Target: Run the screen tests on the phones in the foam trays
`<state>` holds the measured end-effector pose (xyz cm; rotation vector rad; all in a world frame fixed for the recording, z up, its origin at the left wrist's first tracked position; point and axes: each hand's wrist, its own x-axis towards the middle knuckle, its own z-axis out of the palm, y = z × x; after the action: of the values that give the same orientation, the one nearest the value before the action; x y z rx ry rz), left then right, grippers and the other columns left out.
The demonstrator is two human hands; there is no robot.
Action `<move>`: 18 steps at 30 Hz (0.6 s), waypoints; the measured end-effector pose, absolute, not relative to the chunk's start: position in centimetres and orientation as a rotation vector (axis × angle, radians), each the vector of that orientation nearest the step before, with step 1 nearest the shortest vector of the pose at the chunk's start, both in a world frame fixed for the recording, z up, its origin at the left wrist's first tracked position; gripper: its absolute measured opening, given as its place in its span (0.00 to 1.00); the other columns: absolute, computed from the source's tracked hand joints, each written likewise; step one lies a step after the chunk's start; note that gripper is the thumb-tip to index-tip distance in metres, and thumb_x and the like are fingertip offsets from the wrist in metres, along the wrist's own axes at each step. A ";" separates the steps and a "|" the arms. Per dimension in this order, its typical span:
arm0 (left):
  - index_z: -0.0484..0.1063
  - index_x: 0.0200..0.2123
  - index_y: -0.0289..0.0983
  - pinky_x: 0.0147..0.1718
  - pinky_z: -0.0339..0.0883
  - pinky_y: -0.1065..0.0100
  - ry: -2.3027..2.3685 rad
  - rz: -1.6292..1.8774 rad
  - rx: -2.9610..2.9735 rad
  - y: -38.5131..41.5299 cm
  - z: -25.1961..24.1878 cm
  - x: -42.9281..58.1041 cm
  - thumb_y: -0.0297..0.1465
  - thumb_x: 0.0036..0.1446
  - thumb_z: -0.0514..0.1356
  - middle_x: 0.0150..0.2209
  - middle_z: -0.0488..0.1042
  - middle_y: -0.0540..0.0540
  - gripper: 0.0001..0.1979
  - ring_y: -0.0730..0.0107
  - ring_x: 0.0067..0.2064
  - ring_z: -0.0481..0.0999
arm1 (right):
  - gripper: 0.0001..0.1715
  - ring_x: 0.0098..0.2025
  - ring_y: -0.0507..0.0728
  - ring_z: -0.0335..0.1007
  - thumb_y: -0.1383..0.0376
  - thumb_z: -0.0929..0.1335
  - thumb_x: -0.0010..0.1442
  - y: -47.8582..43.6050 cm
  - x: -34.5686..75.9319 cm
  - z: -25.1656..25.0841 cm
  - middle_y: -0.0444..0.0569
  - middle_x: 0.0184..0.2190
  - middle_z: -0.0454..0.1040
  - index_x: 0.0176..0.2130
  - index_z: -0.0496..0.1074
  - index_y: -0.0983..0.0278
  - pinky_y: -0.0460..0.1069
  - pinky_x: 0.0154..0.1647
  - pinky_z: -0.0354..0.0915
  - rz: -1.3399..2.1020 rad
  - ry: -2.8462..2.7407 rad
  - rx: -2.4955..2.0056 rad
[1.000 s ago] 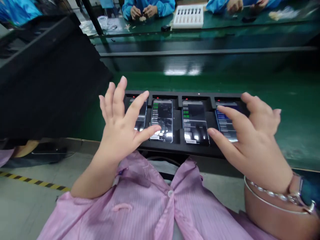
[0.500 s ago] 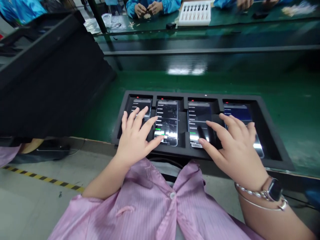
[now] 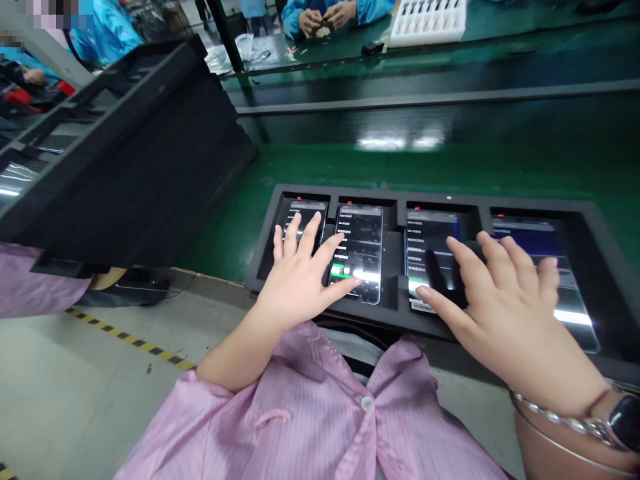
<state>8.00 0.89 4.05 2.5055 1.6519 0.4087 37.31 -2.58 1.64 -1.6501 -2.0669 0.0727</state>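
Observation:
A black tray [image 3: 370, 189] with separate compartments lies on the green bench, one smartphone in each compartment shown. All the screens are lit with lists of text. My left hand [image 3: 295, 280] is spread over the leftmost phone [image 3: 306, 208], its thumb over the lower screen of the second phone [image 3: 361, 253]. Fingers apart, my right hand [image 3: 510, 313] hovers over or touches the third phone [image 3: 425, 233] with thumb and index finger. Its other fingers reach over the rightmost phone [image 3: 575, 300]. Whether the fingertips press the glass I cannot tell.
A tall stack of black trays [image 3: 150, 153] stands at the left. Across the bench, a co-worker's hands [image 3: 327, 19] handle small pieces beside a white parts tray [image 3: 427, 27] and a small black block [image 3: 373, 48]. A grey rail [image 3: 425, 100] runs between.
The view has shifted, so the tray and stack appear further right. My right thumb has moved slightly relative to the third phone; both hands stay spread over the phones.

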 end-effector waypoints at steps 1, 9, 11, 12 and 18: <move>0.63 0.71 0.45 0.70 0.36 0.24 1.646 0.398 2.505 1.0 4.1 8.0 0.60 0.65 0.58 0.77 0.47 0.35 0.39 0.29 0.77 0.39 | 0.48 0.74 0.88 0.42 0.34 0.61 0.67 -2.6 37.2 1.6 0.58 0.76 0.50 0.74 0.57 0.55 0.86 0.70 0.32 0.061 -2.073 -1.652; 0.64 0.70 0.46 0.69 0.36 0.21 1.625 0.414 2.469 1.3 3.8 8.2 0.57 0.65 0.59 0.77 0.49 0.36 0.37 0.27 0.77 0.40 | 0.48 0.76 0.81 0.40 0.34 0.59 0.69 -4.6 41.2 4.3 0.62 0.76 0.49 0.74 0.58 0.58 0.81 0.72 0.36 -0.084 -1.918 -1.828; 0.58 0.73 0.48 0.70 0.36 0.23 1.611 0.485 2.457 1.1 3.8 8.1 0.57 0.66 0.59 0.77 0.49 0.37 0.39 0.29 0.77 0.40 | 0.47 0.76 0.82 0.40 0.32 0.59 0.68 -5.3 42.9 4.3 0.61 0.75 0.50 0.71 0.63 0.56 0.83 0.71 0.34 -0.112 -1.853 -1.922; 0.56 0.74 0.48 0.70 0.36 0.24 1.607 0.551 2.452 0.9 3.9 7.8 0.56 0.66 0.59 0.77 0.49 0.37 0.39 0.31 0.78 0.40 | 0.47 0.76 0.83 0.41 0.31 0.59 0.67 -5.5 43.5 4.1 0.62 0.75 0.52 0.69 0.66 0.56 0.84 0.70 0.35 -0.107 -1.837 -1.963; 0.56 0.73 0.49 0.73 0.37 0.34 1.704 0.945 2.358 0.4 4.7 3.2 0.53 0.65 0.62 0.76 0.51 0.38 0.39 0.37 0.77 0.46 | 0.55 0.75 0.79 0.45 0.28 0.55 0.64 -5.3 44.2 3.1 0.64 0.73 0.56 0.72 0.61 0.59 0.83 0.69 0.47 -0.065 -1.813 -2.172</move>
<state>3.23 0.42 4.73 2.3577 1.7045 0.9447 44.20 -5.28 3.10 -2.1717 -1.8127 -0.0654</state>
